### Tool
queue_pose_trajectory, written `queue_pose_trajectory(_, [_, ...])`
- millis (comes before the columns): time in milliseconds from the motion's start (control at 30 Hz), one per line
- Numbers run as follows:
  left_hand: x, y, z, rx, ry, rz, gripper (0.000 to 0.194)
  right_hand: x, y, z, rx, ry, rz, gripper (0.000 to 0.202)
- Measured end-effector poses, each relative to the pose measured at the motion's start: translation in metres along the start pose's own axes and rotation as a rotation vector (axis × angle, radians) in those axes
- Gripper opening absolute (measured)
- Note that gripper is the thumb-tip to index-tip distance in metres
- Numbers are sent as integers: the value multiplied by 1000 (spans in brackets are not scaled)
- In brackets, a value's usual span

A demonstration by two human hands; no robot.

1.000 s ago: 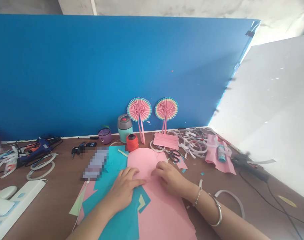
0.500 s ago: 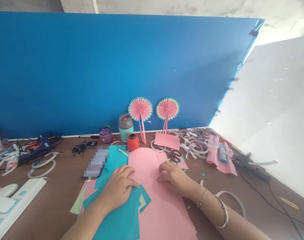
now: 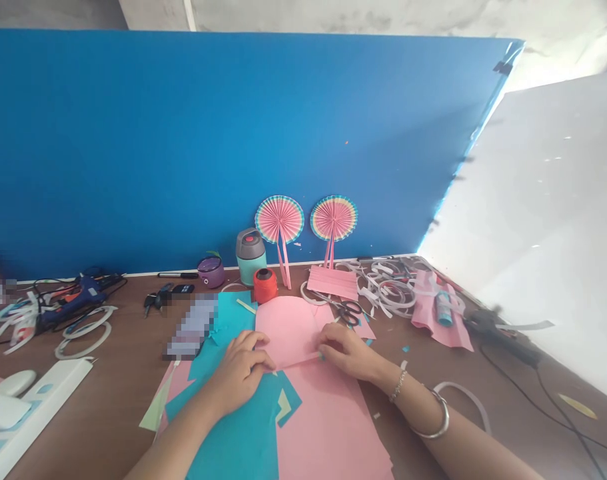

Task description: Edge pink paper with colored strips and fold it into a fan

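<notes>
A sheet of pink paper [image 3: 289, 327] lies in front of me over a larger pink stack [image 3: 333, 420], its near edge slightly raised between my hands. My left hand [image 3: 248, 367] pinches the near left corner of the sheet, thumb and forefinger close together. At the other end of that edge, my right hand [image 3: 346, 350] has curled fingers closed on the paper. Teal paper [image 3: 233, 433] lies under my left forearm, and a small teal piece with a pale yellow scrap [image 3: 284, 403] sits just below the left fingertips.
Scissors [image 3: 350, 312], a red spool [image 3: 266, 287] and a teal flask [image 3: 251, 257] stand or lie beyond the paper. Two round pleated fans [image 3: 279, 219] lean on the blue partition [image 3: 183, 147]. White strips [image 3: 396, 293] tangle at right. A power strip [image 3: 38, 413] is at left.
My right hand has shifted slightly, its fingers curling more tightly on the sheet. The near edge of the pink sheet is now lifted a little. My left hand has barely moved.
</notes>
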State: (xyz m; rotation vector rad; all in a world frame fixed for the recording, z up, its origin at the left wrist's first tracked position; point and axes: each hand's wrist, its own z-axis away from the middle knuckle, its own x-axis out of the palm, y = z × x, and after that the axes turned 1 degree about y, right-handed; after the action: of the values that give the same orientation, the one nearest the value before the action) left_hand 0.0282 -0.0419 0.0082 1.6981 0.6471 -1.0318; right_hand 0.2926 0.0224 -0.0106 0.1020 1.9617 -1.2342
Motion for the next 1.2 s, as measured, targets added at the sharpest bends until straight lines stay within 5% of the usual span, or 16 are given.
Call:
queue_pose_trajectory(200, [4, -9, 1, -53, 29, -4, 37, 8, 3, 0, -51, 33, 137, 13])
queue_pose_trajectory(600, [18, -27, 1, -134, -1, -32, 59, 2, -4, 3, 93, 2, 194, 2])
queue_pose_trajectory(700, [14, -22, 1, -47, 133, 22, 49, 0, -10, 4, 68, -45, 175, 4])
queue_pose_trajectory(800, [9, -14, 4, 6, 417, 136, 33, 0, -11, 3, 48, -64, 26, 8])
queue_pose_trajectory(900, [2, -6, 9, 25, 790, 253, 7, -2, -11, -1, 67, 28, -236, 18])
queue_pose_trajectory(967, [-1, -1, 11, 40, 854, 329, 14, -4, -12, -3, 103, 127, -396, 27])
queue_pose_trajectory(1100, [-7, 15, 6, -88, 474, 448, 24, -4, -23, -3, 170, 230, -595, 30])
queue_pose_trajectory(1200, [-7, 31, -3, -144, 250, 587, 32, 0, -33, 0, 124, 206, -516, 26])
